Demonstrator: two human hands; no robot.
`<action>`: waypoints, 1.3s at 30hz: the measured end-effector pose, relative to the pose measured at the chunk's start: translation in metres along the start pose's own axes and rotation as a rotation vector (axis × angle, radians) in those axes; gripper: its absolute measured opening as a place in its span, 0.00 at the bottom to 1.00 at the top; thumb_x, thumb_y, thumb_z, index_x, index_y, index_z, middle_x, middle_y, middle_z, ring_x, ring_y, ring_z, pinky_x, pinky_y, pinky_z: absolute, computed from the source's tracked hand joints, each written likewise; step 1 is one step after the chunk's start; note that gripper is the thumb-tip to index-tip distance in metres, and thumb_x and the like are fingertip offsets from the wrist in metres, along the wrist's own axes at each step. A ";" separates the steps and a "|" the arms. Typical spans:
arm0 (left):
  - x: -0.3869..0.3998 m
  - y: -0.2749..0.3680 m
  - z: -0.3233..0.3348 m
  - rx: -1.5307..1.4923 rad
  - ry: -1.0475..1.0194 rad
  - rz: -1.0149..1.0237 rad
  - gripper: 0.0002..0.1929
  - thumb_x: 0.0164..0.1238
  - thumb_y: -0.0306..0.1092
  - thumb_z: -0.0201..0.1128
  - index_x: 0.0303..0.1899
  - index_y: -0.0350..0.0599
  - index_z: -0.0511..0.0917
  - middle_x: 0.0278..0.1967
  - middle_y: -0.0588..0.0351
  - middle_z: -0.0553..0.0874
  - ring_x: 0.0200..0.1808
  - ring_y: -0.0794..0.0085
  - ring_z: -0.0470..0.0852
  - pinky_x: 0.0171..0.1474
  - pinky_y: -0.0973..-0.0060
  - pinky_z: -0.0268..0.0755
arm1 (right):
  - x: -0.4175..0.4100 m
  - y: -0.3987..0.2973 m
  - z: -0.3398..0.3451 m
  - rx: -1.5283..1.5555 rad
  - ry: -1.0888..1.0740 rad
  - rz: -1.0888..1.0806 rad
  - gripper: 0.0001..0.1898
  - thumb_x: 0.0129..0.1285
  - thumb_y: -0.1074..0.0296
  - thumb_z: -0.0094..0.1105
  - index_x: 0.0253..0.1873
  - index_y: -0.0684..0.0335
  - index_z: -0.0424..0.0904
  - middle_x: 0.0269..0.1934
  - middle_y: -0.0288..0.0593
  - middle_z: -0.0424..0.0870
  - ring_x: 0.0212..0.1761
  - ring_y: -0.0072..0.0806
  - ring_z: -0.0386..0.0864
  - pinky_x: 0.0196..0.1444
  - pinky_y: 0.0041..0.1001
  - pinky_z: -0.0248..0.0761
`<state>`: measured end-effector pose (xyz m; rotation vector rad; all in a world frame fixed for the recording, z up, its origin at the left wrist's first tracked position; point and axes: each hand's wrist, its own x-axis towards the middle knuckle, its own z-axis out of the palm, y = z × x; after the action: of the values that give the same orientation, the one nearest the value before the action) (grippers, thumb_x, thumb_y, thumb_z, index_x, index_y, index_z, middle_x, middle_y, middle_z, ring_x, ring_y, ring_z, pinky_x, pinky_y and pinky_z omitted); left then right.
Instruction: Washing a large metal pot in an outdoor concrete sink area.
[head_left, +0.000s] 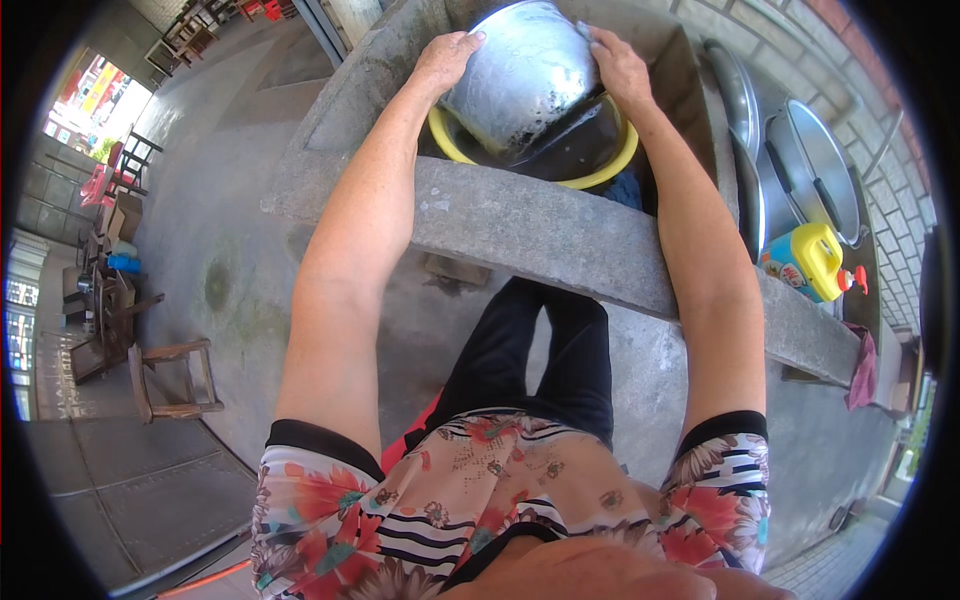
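Both my hands hold a wet silver metal pot (525, 71), tilted over a yellow-rimmed basin (592, 178) of dark water inside a concrete sink (525, 210). My left hand (448, 60) grips the pot's left edge, thumb on the metal. On its right edge is my right hand (621, 66), with something greyish at the fingertips that I cannot make out. Dark blotches mark the pot's lower side, which dips towards the water. A dark blue cloth (624, 189) lies partly hidden beside the basin, under its right rim.
Large metal basins (814, 169) lean right of the sink. A yellow detergent jug (814, 259) with a red pump stands on the ledge near a hanging maroon cloth (861, 367). A wooden stool frame (176, 379) and piled furniture are on the left floor.
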<state>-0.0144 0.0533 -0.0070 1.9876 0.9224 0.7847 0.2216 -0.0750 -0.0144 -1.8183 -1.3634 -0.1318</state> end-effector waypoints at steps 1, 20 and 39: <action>0.000 0.001 0.001 0.000 -0.003 -0.006 0.26 0.70 0.54 0.54 0.52 0.37 0.78 0.45 0.52 0.84 0.47 0.69 0.79 0.55 0.71 0.67 | -0.001 -0.004 0.000 -0.005 -0.003 0.000 0.20 0.66 0.56 0.45 0.61 0.49 0.73 0.56 0.52 0.76 0.59 0.48 0.72 0.63 0.38 0.63; -0.006 0.012 -0.004 -0.034 0.050 -0.069 0.38 0.68 0.66 0.46 0.53 0.32 0.76 0.51 0.45 0.80 0.54 0.63 0.75 0.59 0.68 0.65 | -0.025 -0.082 0.009 -0.387 -0.006 -0.512 0.19 0.67 0.58 0.48 0.62 0.40 0.70 0.64 0.41 0.67 0.68 0.35 0.63 0.67 0.42 0.58; -0.011 0.019 -0.007 -0.134 -0.194 0.069 0.21 0.66 0.45 0.61 0.57 0.47 0.75 0.54 0.48 0.80 0.56 0.60 0.78 0.58 0.66 0.68 | -0.016 -0.051 0.007 -0.023 0.193 -0.430 0.18 0.58 0.64 0.55 0.55 0.48 0.77 0.53 0.52 0.77 0.56 0.47 0.74 0.61 0.36 0.65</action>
<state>-0.0198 0.0392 0.0101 1.9471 0.6745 0.6604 0.1700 -0.0794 0.0004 -1.4624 -1.5958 -0.5367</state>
